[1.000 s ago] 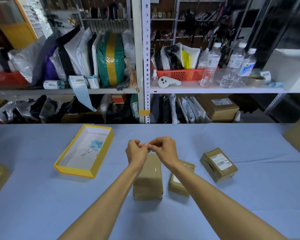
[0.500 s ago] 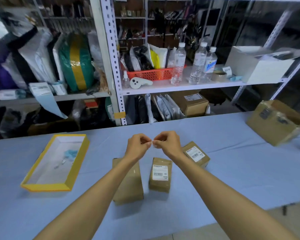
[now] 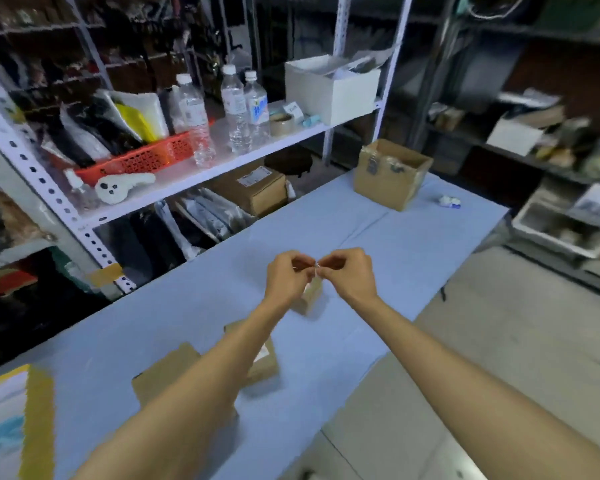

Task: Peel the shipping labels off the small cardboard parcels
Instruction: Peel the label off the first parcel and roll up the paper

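My left hand (image 3: 286, 277) and my right hand (image 3: 347, 273) meet above the blue table (image 3: 378, 244), both pinching a small crumpled white label scrap (image 3: 316, 268) between their fingertips. Three small cardboard parcels lie on the table. The farthest parcel (image 3: 309, 296) sits just below my hands. A middle parcel (image 3: 265, 362) shows a white label corner and is half hidden by my left forearm. The nearest parcel (image 3: 165, 372) lies at lower left, also partly covered by that arm.
A yellow-rimmed tray (image 3: 37, 420) sits at the lower left edge. A bigger open cardboard box (image 3: 390, 173) and a small white-blue wad (image 3: 449, 201) are at the table's far end. Shelves with bottles (image 3: 234, 112) and a red basket (image 3: 139, 161) stand behind. Floor lies to the right.
The view has swung to the right, so the tray has slid to the lower left and the big box is nearer the middle. My hands stay together, pinching the label scrap.
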Demonstrator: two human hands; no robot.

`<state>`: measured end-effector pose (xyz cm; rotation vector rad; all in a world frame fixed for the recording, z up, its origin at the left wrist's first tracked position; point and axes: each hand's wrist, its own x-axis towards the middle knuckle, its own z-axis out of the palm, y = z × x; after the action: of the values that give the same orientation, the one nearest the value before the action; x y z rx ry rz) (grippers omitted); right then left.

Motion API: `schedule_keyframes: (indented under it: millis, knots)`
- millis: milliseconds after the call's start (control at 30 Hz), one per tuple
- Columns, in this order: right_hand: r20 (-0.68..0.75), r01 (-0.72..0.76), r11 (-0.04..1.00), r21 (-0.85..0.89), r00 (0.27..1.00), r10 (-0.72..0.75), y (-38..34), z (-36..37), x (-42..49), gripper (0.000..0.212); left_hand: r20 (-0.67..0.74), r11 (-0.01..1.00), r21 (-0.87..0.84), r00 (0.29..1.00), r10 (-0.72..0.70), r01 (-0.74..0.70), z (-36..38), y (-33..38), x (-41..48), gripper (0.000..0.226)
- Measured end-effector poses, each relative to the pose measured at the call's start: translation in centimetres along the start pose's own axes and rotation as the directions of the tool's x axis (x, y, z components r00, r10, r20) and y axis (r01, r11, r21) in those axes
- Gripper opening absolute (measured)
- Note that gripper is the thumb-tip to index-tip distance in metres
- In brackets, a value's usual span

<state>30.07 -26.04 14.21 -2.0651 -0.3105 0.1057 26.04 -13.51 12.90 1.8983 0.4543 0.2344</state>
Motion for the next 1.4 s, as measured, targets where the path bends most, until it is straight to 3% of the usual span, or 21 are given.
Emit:
schedule_keyframes:
  millis: [233,467,867,1400]
  knots:
    - [-0.294,-0.143,0.99,-0.017,0.947,0.132,4.9,-10.6,-4.1,0.004,0.286,0.986,-0.025,0.944,0.166,-0.166,11.1,5.1,-1.6,0.011]
    - [-0.451,-0.22,0.975,-0.008,0.872,0.193,9.1,-18.0,-5.3,0.007,0.409,0.978,-0.073,0.889,0.208,-0.195,19.5,8.8,-3.3,0.013]
    - [-0.452,-0.233,0.971,0.048,0.862,0.229,14.9,-24.1,1.4,0.005,0.354,0.984,-0.01,0.919,0.171,-0.179,29.1,11.4,1.9,0.017]
    - [-0.354,-0.268,0.961,-0.067,0.907,0.228,22.7,-35.5,26.9,0.012,0.335,0.98,0.002,0.924,0.187,-0.199,45.7,17.4,24.6,0.017]
